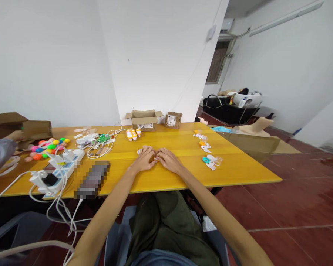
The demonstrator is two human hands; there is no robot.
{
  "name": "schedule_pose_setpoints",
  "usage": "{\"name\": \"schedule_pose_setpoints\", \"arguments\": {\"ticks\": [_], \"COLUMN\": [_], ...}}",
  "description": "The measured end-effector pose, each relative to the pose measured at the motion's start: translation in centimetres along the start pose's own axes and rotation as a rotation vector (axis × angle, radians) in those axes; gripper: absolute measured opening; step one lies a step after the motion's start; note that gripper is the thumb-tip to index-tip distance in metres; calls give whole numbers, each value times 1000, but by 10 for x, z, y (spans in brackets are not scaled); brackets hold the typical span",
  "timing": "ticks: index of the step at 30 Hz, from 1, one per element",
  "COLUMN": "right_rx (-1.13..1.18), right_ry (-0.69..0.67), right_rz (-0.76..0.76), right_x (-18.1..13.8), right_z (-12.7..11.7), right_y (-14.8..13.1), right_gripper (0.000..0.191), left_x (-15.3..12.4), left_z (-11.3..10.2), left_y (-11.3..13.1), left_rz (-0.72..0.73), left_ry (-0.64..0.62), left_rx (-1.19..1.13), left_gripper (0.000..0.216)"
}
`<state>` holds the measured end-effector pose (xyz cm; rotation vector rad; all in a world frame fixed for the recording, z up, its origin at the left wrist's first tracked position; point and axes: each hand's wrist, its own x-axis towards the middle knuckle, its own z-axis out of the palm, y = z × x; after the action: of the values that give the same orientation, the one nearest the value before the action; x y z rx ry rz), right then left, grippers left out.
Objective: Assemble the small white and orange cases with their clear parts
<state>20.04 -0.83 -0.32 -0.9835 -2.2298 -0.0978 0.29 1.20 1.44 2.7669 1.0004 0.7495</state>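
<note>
Both of my hands rest close together over the middle of the yellow table [183,177]. My left hand [143,160] has its fingers curled inward, its fingertips meeting a small orange piece [155,159]. From the other side, my right hand [168,161] bends its fingers toward the same piece; most of what lies between them is hidden. A white part [139,151] peeks out behind my left hand. Farther back stands a cluster of small white tubs with orange lids [133,134]. To the right lie three small groups of parts, the nearest with a teal disc [205,160].
An open cardboard box [143,121] and a smaller carton [173,120] stand against the wall. Left are a phone [93,179], a power strip [70,164] with tangled cables and colourful balls [51,146]. Another person's sleeved arm [1,153] reaches in at far left.
</note>
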Motion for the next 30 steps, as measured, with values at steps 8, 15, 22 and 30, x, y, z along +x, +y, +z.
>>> {"name": "schedule_pose_setpoints", "arguments": {"ticks": [8,15,22,30], "right_rx": [48,86,183,218], "right_ry": [23,56,6,-80], "right_rz": [45,131,245,352], "right_x": [0,0,1,4], "right_z": [-4,-6,-7,-12], "right_y": [-1,-1,0,-8], "right_gripper": [22,19,26,20], "left_x": [0,-1,4,7], "left_z": [-2,-5,-4,-5], "left_y": [3,6,5,8], "left_rz": [-9,-35,-76,-67], "left_ry": [-9,27,44,38], "left_rx": [5,-61,-87,-107], "left_gripper": [17,15,14,18]}}
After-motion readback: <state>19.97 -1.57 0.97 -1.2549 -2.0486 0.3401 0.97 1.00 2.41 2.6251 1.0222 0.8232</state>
